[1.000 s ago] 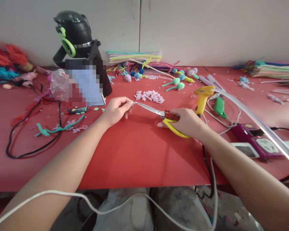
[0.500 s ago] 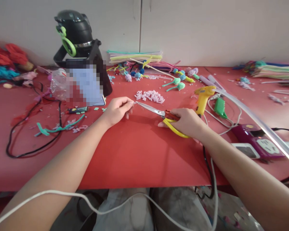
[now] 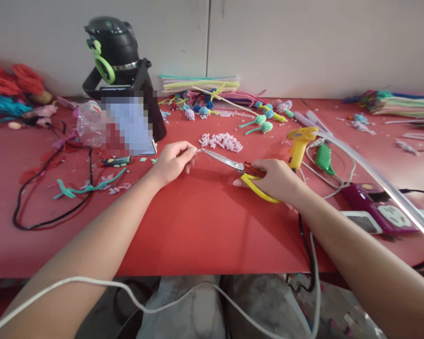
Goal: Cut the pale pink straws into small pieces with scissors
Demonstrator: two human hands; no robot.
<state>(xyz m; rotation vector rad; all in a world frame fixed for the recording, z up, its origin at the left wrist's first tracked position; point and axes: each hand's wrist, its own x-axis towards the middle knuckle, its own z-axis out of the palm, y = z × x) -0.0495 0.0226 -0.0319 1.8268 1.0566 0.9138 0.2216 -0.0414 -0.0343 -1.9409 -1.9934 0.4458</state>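
Note:
Fingertips of my left hand [image 3: 174,162] pinch a short, pale piece of pipe cleaner [image 3: 199,150], most of it hidden by the fingers. My right hand [image 3: 273,178] is wrapped round the yellow and red handles of a pair of scissors [image 3: 229,162]. The blades point left, look nearly closed, and their tips lie close by the end of the pale piece. Just behind the blades, a pile of short pale-pink cut pieces [image 3: 222,141] lies on the red table [image 3: 205,226].
A yellow glue gun [image 3: 299,147] stands beyond my right hand, near a purple power strip [image 3: 385,212]. At back left are a black flask [image 3: 115,52] and a propped, blurred screen [image 3: 127,125]. Pipe cleaner bundles [image 3: 201,84] line the wall. A white cable [image 3: 141,308] crosses before me.
Both hands keep nearly the same place and grip. The scissor tips now sit slightly apart from the left fingers, and a little more of the pale piece shows. The view has shifted slightly.

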